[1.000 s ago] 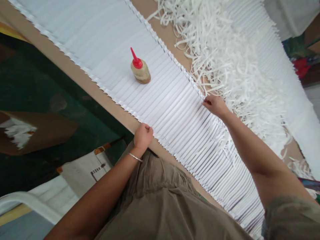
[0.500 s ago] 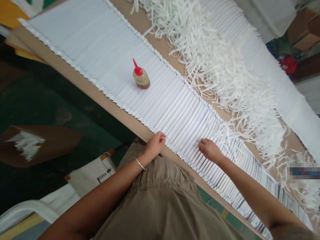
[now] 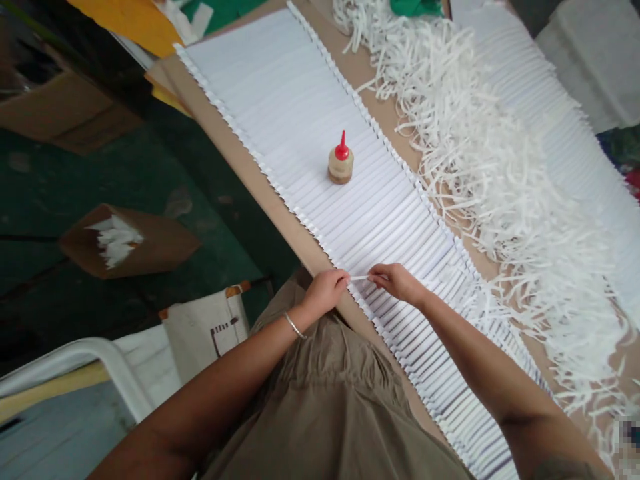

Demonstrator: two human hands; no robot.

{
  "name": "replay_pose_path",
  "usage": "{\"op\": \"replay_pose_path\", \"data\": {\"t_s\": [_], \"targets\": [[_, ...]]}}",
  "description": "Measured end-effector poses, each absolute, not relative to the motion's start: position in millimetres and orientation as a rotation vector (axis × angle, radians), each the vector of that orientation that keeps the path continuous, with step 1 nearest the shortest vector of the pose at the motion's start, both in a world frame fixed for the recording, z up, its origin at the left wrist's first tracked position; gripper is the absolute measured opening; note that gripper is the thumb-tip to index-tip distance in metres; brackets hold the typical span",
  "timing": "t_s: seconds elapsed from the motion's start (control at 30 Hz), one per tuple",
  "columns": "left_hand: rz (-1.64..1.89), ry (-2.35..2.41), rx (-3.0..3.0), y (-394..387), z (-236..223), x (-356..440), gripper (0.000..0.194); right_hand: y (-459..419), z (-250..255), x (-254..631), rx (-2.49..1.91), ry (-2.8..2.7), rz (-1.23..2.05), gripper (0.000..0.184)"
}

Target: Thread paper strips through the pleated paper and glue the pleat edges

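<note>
Between my two hands stretches a short, thin white strip (image 3: 359, 277). My left hand (image 3: 327, 291), with a bangle on its wrist, pinches one end near the table's front edge. The fingers of my right hand (image 3: 395, 281) are closed on the other end. Under both hands lies a long row of overlapping white folded sheets (image 3: 280, 120), their folded ends lined up along both sides. On this row stands a small bottle (image 3: 341, 167) with a red pointed nozzle and a brownish liquid at its bottom.
A long heap of loose white strips (image 3: 500, 153) lies along the brown tabletop (image 3: 250, 175), beyond the row. Past it runs a second row of white sheets (image 3: 545, 120). On the floor at left stands an open brown box (image 3: 165, 243) with white pieces inside. A chair frame (image 3: 120, 373) is at lower left.
My right hand has moved left toward my left hand, and the white strip now shows between them. The whole view has shifted, so the bottle appears farther right.
</note>
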State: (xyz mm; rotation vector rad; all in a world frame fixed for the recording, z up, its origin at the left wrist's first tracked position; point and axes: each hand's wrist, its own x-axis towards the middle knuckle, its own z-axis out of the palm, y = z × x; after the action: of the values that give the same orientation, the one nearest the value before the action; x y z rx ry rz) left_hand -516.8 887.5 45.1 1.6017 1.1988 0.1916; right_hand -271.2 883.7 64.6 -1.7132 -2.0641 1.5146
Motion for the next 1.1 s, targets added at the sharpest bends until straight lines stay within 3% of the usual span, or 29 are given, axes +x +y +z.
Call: {"op": "replay_pose_path", "data": {"t_s": [0.2, 0.43, 0.7, 1.1], "targets": [[0.274, 1.451, 1.407, 896.0, 24.3, -540.5, 0.019, 930.2, 69.5, -193.9, -2.005, -2.042, 1.318, 0.030], [0.356, 1.651, 1.332, 909.2, 4.8, -515.3, 0.011, 991.9, 66.9, -127.5, -2.304, -1.885, 0.925, 0.027], [0.319, 1.740, 1.303, 921.5, 2.2, -488.7, 0.015, 1051.3, 61.4, -126.7, -2.292, -1.613, 0.977, 0.012], [0.296, 1.804, 1.264, 922.7, -4.7, -484.7, 0.016, 1079.5, 31.5, -131.0, -2.205, -1.583, 0.867, 0.010]]}}
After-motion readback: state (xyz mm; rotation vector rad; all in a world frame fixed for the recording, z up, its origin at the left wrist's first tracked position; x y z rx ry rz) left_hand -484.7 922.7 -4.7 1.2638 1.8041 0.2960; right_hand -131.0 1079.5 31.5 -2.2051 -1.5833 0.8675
